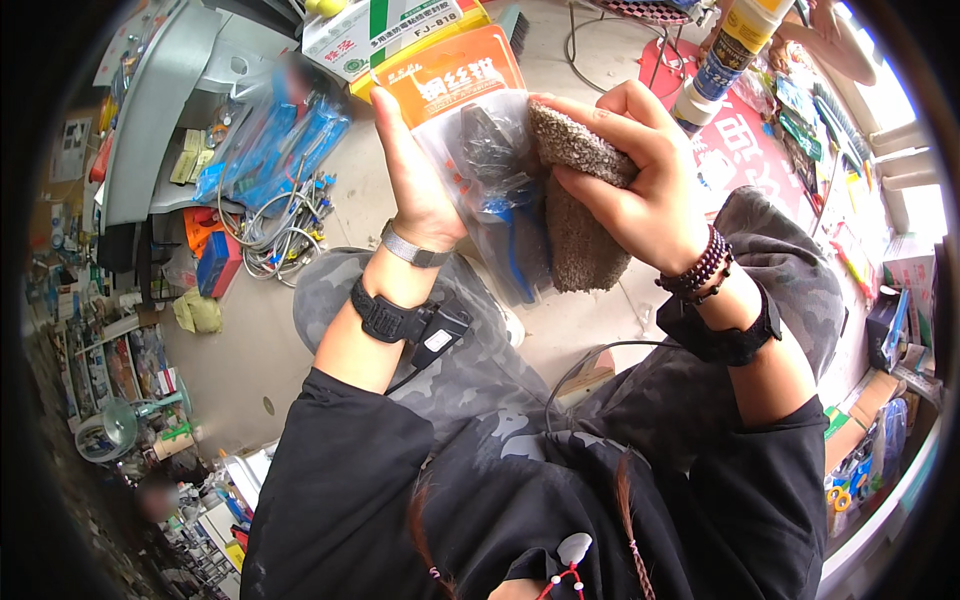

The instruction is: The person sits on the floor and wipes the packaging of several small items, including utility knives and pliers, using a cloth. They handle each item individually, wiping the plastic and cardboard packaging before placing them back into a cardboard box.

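Note:
In front of me is a blister pack [460, 72] with an orange header card and a clear plastic front. Inside it are a dark, plastic-wrapped part and a blue-handled tool [517, 250] whose kind I cannot make out. My left hand [420, 190] holds the pack from its left side, thumb up along the edge, the other fingers hidden behind it. A fuzzy grey-brown cloth [590, 245] is folded in my right hand [650, 185], gripped between thumb and fingers. The cloth lies against the pack's right side, and its lower part hangs down.
Beyond the pack stands a white, green and yellow box [385, 35]. A yellow-and-white bottle [730, 65] stands at far right on a red mat [735, 150]. Blue plastic-wrapped goods [270, 145] and coiled hoses [280, 235] lie left. Crowded shelves [120, 365] line the left side.

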Available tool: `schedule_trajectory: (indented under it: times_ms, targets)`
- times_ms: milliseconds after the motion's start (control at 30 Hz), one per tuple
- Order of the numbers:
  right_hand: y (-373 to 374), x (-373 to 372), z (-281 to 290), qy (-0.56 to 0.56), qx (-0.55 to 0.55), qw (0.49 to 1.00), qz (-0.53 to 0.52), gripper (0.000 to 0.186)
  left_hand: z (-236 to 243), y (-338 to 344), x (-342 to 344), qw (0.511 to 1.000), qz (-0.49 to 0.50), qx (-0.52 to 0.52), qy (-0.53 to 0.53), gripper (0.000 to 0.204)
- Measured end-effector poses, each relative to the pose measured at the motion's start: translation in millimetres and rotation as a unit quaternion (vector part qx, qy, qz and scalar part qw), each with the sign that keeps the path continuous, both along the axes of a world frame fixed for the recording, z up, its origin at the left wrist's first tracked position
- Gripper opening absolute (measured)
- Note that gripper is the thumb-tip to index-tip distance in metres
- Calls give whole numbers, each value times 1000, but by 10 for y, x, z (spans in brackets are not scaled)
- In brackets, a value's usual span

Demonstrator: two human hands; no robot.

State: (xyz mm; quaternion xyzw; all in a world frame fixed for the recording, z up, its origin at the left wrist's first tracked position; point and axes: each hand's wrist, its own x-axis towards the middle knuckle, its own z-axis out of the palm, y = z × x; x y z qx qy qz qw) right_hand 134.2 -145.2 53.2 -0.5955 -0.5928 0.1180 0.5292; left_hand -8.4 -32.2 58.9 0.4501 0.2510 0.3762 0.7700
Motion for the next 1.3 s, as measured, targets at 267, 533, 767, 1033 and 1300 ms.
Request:
schedule_trajectory:
  times_ms: [267, 533, 767, 1033, 1300]
  targets:
    - [-17, -9, -116, -18, -138, 990, 27, 43, -162, 18, -3, 989, -116, -81, -38, 111]
    - [-73, 42, -137, -44, -197, 977, 65, 39, -198, 216, -148, 965, -169, -131, -150, 111]
    - [-26, 216, 58, -7, -51, 999, -14, 30, -72, 125, -90, 982, -140, -111, -56, 112]
    - [-26, 108, -22, -127, 9, 990, -55, 45, -161, -181, 38, 990, -137, -13, 39, 94]
    - [-2, 238, -62, -98, -119, 988, 14, 36, -227, -161, 27, 986, -139, -89, 9, 92]
